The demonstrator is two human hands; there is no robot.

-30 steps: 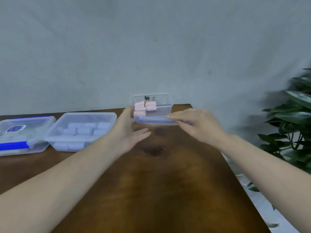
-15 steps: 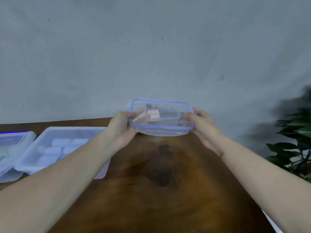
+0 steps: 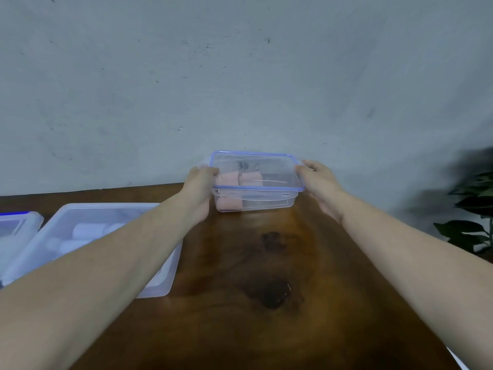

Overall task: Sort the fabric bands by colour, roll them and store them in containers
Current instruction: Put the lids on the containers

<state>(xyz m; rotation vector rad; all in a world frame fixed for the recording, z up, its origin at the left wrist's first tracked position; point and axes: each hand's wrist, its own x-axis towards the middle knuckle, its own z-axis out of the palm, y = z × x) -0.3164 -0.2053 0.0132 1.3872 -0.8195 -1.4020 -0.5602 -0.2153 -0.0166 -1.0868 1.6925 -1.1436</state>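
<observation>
**Lid going onto the pink-roll box**

A grey plaster wall backs a dark brown wooden table [image 3: 266, 303]. At its far edge sits a small clear plastic container [image 3: 256, 202] with a blue-rimmed clear lid [image 3: 257, 170] resting on top. The left hand [image 3: 200, 188] and right hand [image 3: 318, 182] each curl fingers over one short end of the lid.

Inside lie pink rolled fabric bands [image 3: 240, 180]; three show, and more may be hidden. They look soft and light. The box is probably light, stiff and smooth, so the short ends are the safest hold.

To the left stand two more clear tubs: a large open one [image 3: 162, 279] holding about four pale rolls, blurred, and one with a blue edge [image 3: 24, 217].
</observation>
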